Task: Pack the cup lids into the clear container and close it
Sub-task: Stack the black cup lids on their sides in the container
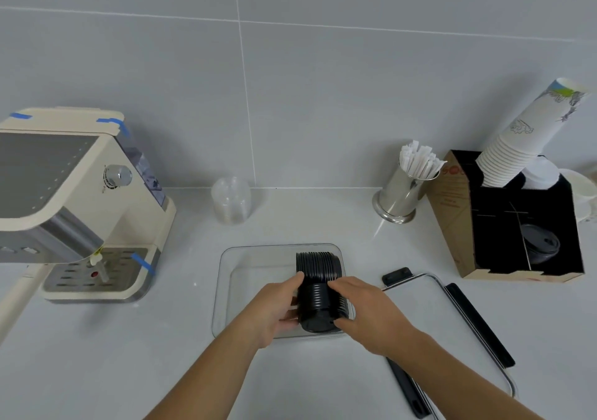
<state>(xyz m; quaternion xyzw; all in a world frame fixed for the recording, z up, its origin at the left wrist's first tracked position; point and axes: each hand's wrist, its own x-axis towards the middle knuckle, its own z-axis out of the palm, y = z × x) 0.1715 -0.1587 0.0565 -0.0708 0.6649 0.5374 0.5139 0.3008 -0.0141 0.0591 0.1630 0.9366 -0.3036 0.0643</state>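
Observation:
A clear rectangular container [226,277] sits open on the white counter in front of me. A stack of black cup lids [318,267] lies on its side along the container's right half. My left hand [274,306] grips the near end of the stack from the left, and my right hand [365,309] holds it from the right. The container's clear lid [452,322], with black clips on its edges, lies flat on the counter to the right. A stack of clear dome lids [231,200] stands by the back wall.
A cream espresso machine [74,199] stands at the left. At the back right are a steel cup of wrapped straws [403,190] and a cardboard organiser [510,225] holding stacked paper cups [523,141] and one black lid [539,246].

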